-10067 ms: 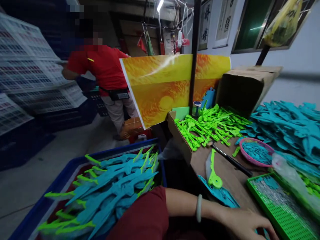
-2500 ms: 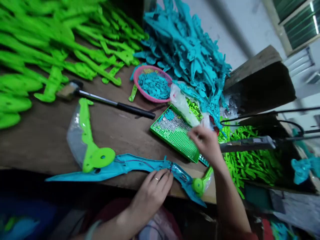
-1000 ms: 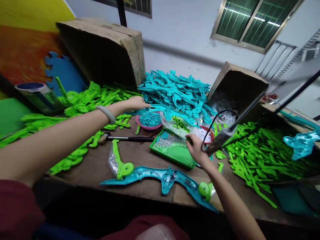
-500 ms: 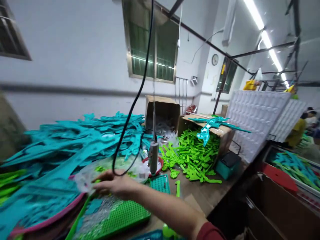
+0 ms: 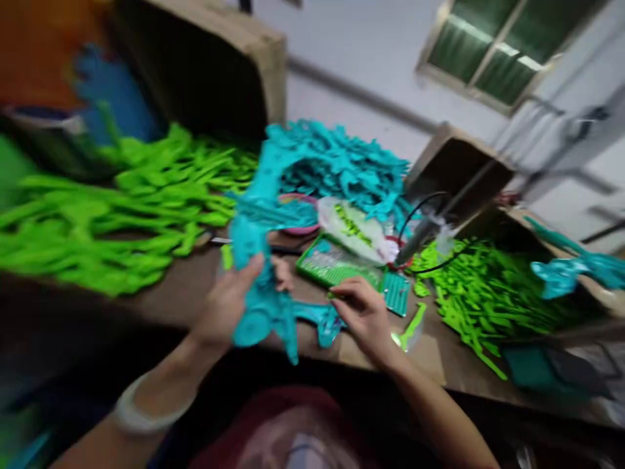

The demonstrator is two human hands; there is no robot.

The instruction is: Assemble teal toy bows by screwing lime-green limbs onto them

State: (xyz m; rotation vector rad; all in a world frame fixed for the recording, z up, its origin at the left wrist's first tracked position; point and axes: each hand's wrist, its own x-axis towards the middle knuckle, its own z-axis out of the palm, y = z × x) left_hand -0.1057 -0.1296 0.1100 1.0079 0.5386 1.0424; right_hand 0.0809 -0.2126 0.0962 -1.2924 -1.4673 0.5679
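My left hand [image 5: 222,306] grips a large turquoise plastic part [image 5: 251,241], long and curved with a round disc at its lower end. The part is held tilted above the bench edge. To its right my right hand [image 5: 364,312] is pinched, a small green piece [image 5: 332,295] just showing at the fingertips; blur hides its shape. Behind that hand lies a green tray [image 5: 312,264] with small grey bits in it. A clear plastic bag [image 5: 359,238] of small green pieces rests at the tray's far edge.
Lime-green parts [image 5: 97,215] are heaped at left, more [image 5: 478,293] at right. Turquoise parts [image 5: 346,153] pile up at the back beside a pink basin [image 5: 305,229]. A corded grey tool [image 5: 420,238] hangs over the bench. A teal box [image 5: 527,368] stands right.
The view has swung left and down. My right hand has come back from the plastic bag toward me. My left hand, unseen before, now shows with the turquoise part.
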